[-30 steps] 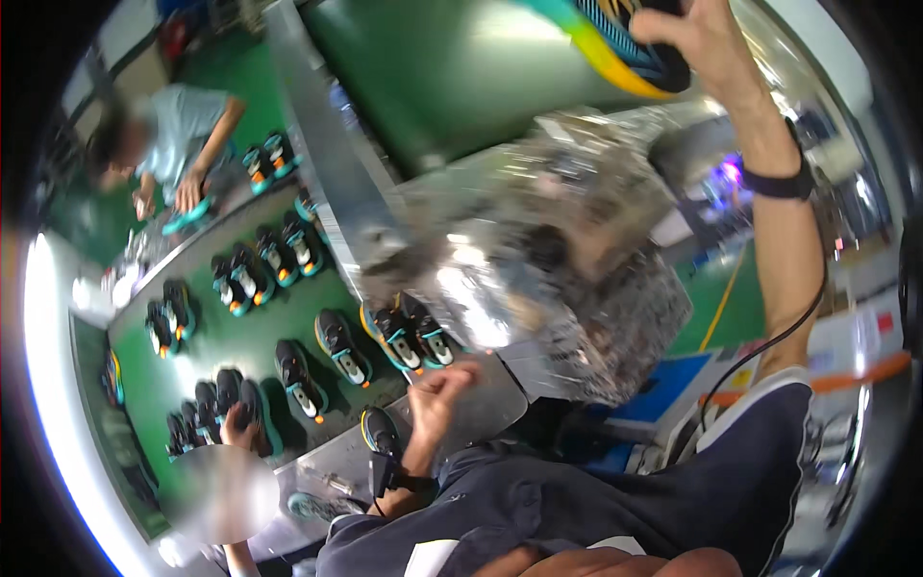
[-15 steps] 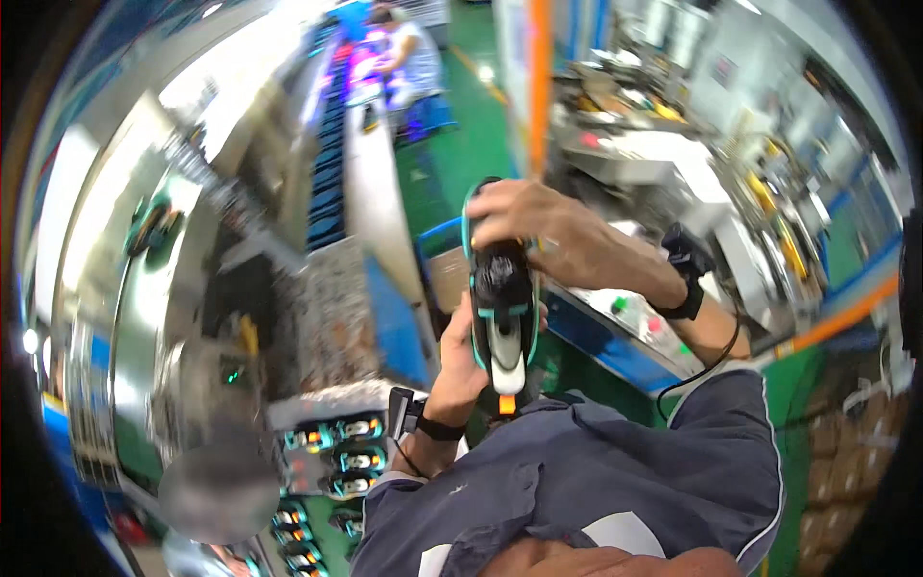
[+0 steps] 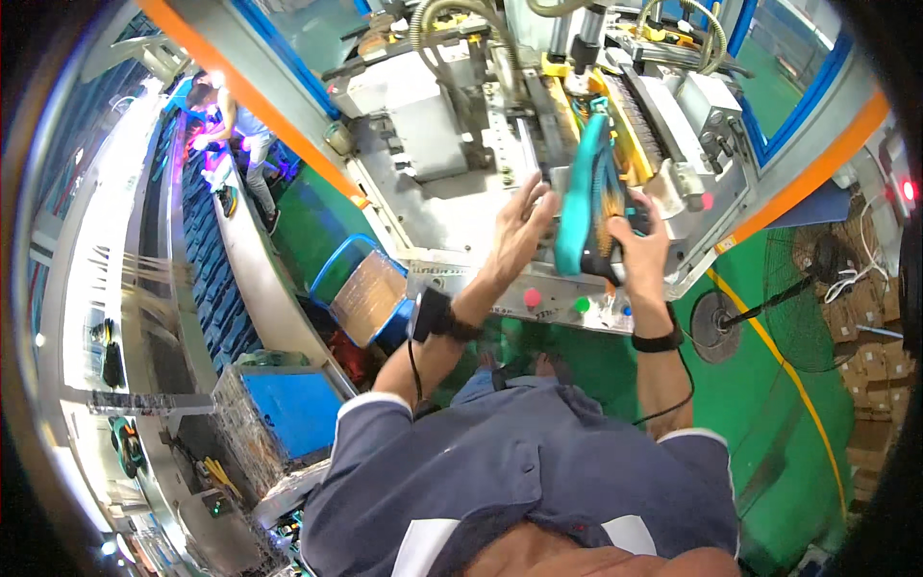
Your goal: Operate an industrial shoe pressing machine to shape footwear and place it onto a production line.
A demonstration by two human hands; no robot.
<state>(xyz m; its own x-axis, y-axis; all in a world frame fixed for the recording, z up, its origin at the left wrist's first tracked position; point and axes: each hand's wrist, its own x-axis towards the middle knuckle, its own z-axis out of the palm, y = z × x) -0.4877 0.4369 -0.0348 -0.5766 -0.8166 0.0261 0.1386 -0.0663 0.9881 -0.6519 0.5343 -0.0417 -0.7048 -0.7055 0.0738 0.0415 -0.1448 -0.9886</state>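
Note:
A sneaker (image 3: 584, 207) with a teal sole and dark upper is tipped on its side, its sole facing left and its toe pointing away from me. My right hand (image 3: 642, 245) grips it at the near end, the thumb lying over the upper. To the left of the sole, my left hand (image 3: 522, 229) is open with its fingers apart and holds nothing. Both hands are above the front of a metal machine (image 3: 447, 212). Yellow guide rails (image 3: 630, 144) and a vertical cylinder (image 3: 583, 53) lie just beyond the shoe.
Coloured buttons (image 3: 532, 297) line the machine's front edge, and orange posts (image 3: 260, 106) frame it. On the left stand a blue-framed stool (image 3: 363, 293) and a conveyor (image 3: 255, 279), with a person (image 3: 245, 130) at its far end. A floor fan (image 3: 719, 325) stands at right beside stacked cartons (image 3: 880, 361).
My view has swung right, from the conveyor to the machine. The sneaker has moved from both hands into my right hand alone and turned on its side; my left hand has let go.

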